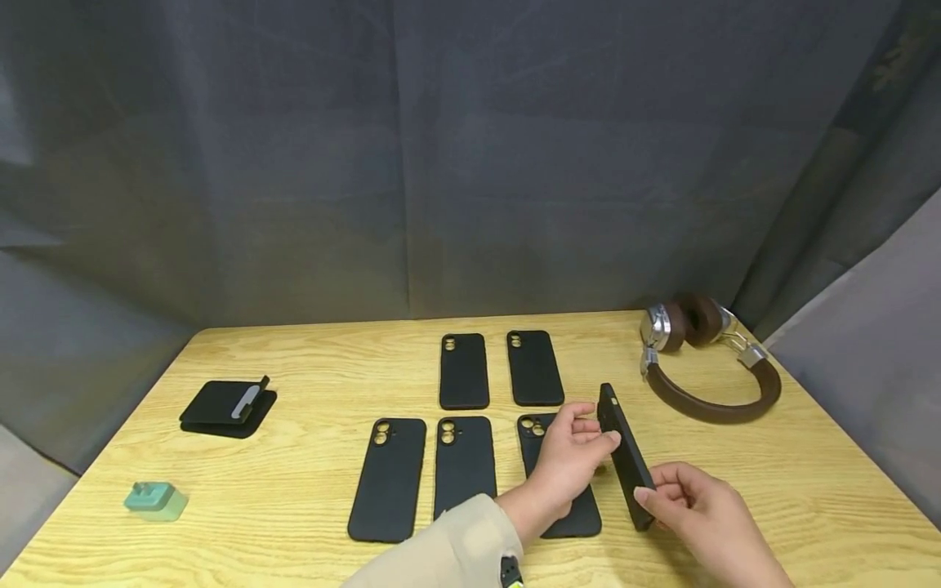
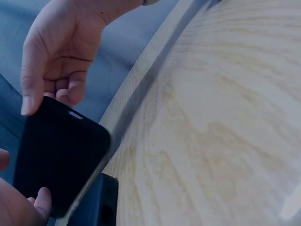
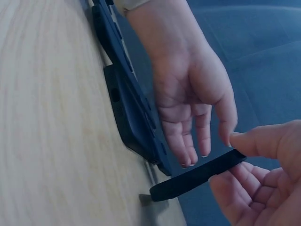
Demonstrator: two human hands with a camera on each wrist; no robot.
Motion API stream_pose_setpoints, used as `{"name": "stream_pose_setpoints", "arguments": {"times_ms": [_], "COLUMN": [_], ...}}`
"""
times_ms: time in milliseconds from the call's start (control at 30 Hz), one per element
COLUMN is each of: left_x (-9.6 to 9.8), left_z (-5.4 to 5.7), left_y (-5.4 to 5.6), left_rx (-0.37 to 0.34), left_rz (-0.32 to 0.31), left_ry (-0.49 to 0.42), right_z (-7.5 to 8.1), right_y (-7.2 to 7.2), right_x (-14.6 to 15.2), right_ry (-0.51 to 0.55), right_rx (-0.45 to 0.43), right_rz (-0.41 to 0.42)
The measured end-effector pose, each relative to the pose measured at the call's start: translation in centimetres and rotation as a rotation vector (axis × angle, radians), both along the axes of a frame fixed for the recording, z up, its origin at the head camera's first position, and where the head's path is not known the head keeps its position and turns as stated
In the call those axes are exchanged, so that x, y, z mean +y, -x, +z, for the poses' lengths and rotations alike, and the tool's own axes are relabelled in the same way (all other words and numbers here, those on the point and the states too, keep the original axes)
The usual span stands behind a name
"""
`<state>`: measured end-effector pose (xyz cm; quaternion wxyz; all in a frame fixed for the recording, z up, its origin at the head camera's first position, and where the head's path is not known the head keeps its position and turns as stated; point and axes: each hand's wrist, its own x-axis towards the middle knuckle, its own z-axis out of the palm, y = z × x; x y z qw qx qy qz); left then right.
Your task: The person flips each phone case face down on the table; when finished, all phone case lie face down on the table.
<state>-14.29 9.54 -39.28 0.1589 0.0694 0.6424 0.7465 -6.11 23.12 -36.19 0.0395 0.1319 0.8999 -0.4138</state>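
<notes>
A black phone case stands on edge above the table, tilted, toward the right side in the head view. My right hand pinches its near end between thumb and fingers. Near the far end is my left hand, its thumb against the case and its fingers fairly straight beside it. In the left wrist view a small slot shows in the end of the case by the right hand. Beneath the left hand, another black phone case lies partly covered.
Several more black phone cases lie in two rows, among them one at the front left and one at the back. Brown headphones rest at the right. A folded black item and a green plug adapter are at left.
</notes>
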Motion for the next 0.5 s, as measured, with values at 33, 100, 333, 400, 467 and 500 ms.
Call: {"name": "stream_pose_setpoints", "arguments": {"times_ms": [33, 100, 333, 400, 467, 500], "left_x": [0.0, -0.1, 0.1, 0.2, 0.3, 0.4], "left_z": [-0.1, -0.2, -1.0, -1.2, -1.3, -1.4], "left_y": [-0.1, -0.2, -0.5, -0.7, -0.8, -0.9], "left_rx": [-0.004, -0.007, -0.021, -0.03, -0.042, -0.055], "left_rz": [0.001, -0.002, -0.042, -0.059, -0.078, -0.084], "left_ry": [-0.006, -0.014, -0.019, -0.024, -0.036, -0.05], "right_z": [0.2, 0.5, 1.2, 1.2, 1.2, 1.2], "right_y": [-0.1, -0.1, -0.3, -0.3, -0.4, -0.3], "right_x": [0.0, 0.2, 0.5, 0.6, 0.5, 0.5], "right_ry": [0.006, 0.024, 0.163, 0.199, 0.211, 0.218], "right_rx": [0.01, 0.033, 0.117, 0.128, 0.133, 0.131], "right_rz": [-0.011, -0.029, -0.072, -0.071, -0.066, -0.064]}}
